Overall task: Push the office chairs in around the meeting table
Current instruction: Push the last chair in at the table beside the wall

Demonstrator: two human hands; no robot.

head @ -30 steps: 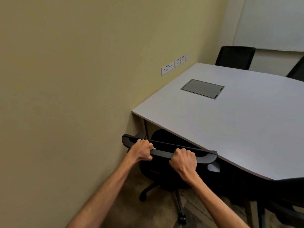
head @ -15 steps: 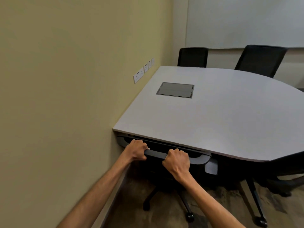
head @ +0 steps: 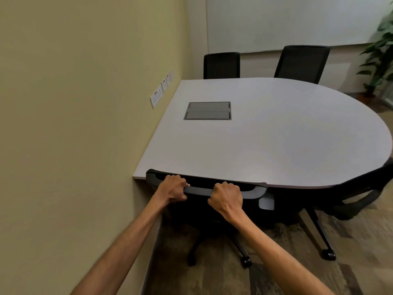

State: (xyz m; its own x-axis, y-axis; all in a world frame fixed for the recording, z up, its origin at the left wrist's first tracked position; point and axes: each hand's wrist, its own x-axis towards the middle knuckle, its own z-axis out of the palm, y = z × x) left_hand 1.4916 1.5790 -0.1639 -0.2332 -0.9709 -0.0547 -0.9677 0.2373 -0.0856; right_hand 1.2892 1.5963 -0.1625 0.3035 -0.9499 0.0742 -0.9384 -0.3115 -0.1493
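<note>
A black office chair (head: 200,190) stands at the near edge of the grey meeting table (head: 265,141), its backrest top touching the table edge and its seat hidden underneath. My left hand (head: 172,188) and my right hand (head: 226,198) both grip the top bar of that backrest. A second black chair (head: 361,192) sits at the right, partly under the rounded end. Two more black chairs (head: 221,65) (head: 302,62) stand at the far side, backs showing above the tabletop.
A yellow wall (head: 74,124) runs close along the left, with sockets (head: 157,96) near the table. A grey cable hatch (head: 208,110) is set in the tabletop. A whiteboard (head: 297,20) hangs on the far wall; a potted plant (head: 380,54) stands far right. Carpet lies below.
The chair has rolled forward under the table until its backrest meets the edge. My view has swung right, showing the rounded end, the far chairs and the plant.
</note>
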